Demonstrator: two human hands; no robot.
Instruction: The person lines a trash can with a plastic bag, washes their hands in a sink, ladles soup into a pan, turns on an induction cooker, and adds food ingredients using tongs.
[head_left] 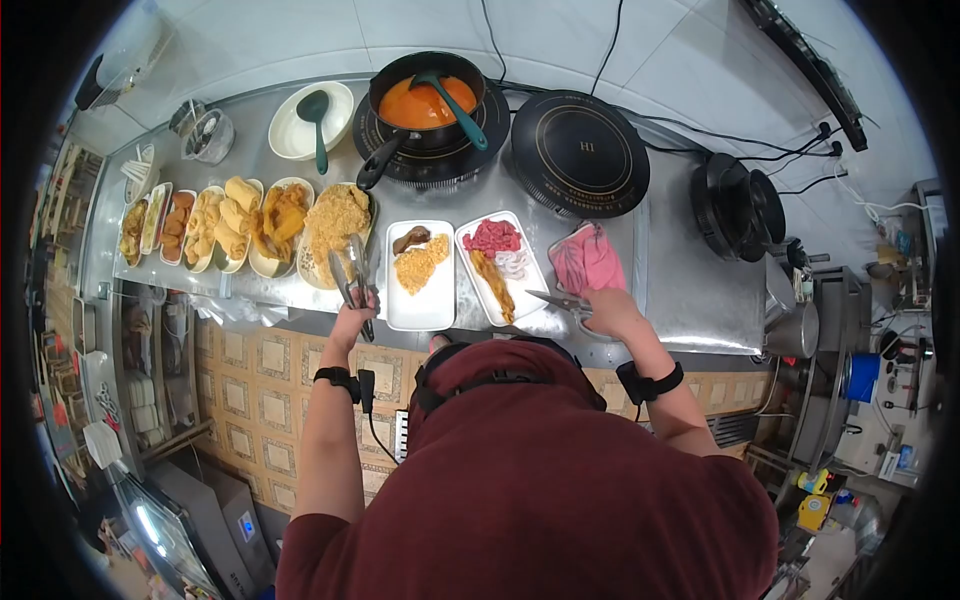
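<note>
My left hand (357,312) is closed round metal tongs (347,268), whose tips lie over the near edge of a plate of crumbed fried food (335,222). In my right hand (610,312) are metal scissors (560,301), their blades pointing left toward a white tray (534,262). This tray holds chopped red food (492,237), translucent white slices and a long brown fried strip (493,287). Just left of it, another white tray (420,306) carries yellow crumbs (420,265) and a dark brown piece. A pink cloth (587,258) lies directly beyond my right hand.
A black pan (384,85) of orange sauce with a green ladle sits on a round cooker. Right of it is a second cooker (580,150). A white bowl (292,138) holds a green spoon. Several food dishes (232,262) line the left; a black appliance (735,205) stands right.
</note>
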